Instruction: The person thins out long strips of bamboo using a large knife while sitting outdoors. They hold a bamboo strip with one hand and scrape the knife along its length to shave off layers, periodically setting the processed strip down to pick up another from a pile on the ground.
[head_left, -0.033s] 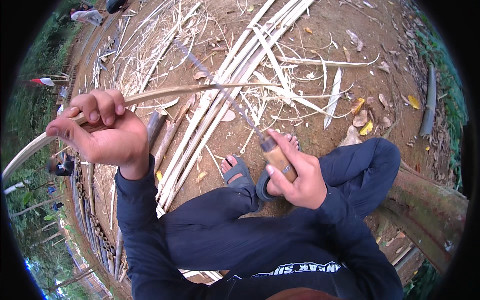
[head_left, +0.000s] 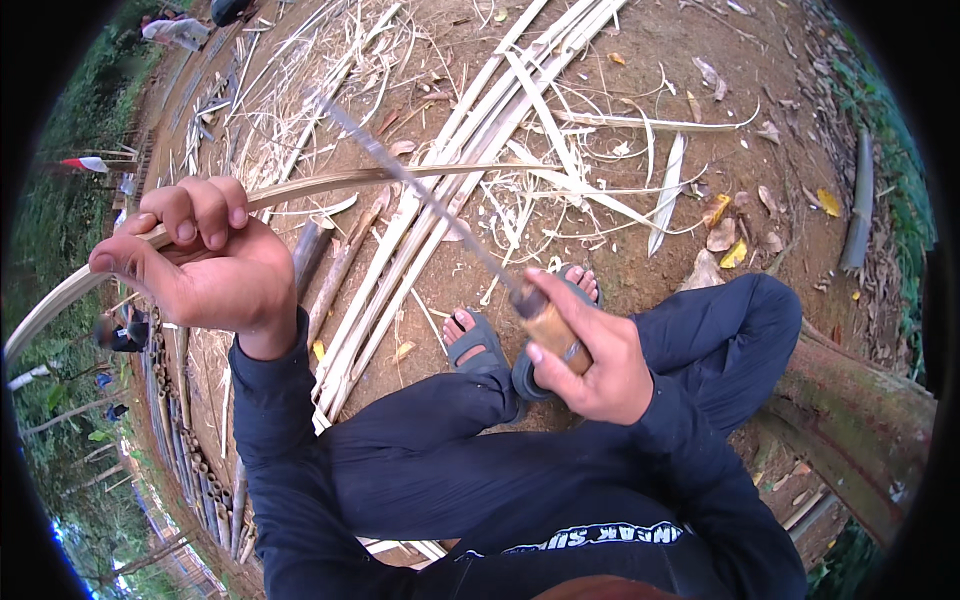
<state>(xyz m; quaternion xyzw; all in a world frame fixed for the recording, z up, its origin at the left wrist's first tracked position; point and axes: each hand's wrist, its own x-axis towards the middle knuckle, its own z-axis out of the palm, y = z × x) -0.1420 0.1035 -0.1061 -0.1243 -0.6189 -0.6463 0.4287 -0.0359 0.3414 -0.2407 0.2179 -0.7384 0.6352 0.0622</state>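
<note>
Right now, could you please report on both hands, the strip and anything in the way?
Left hand grips pale strip. Right hand holds knife; blade crosses strip in view, contact unclear. Long strips on ground, apparently not obstructing.

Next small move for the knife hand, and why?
I'd probably ease the blade lightly against the strip, well clear of the left hand. The right hand grips the wooden handle, the left holds the strip, and the blade crosses it in view; whether they touch, I can't tell.
</note>
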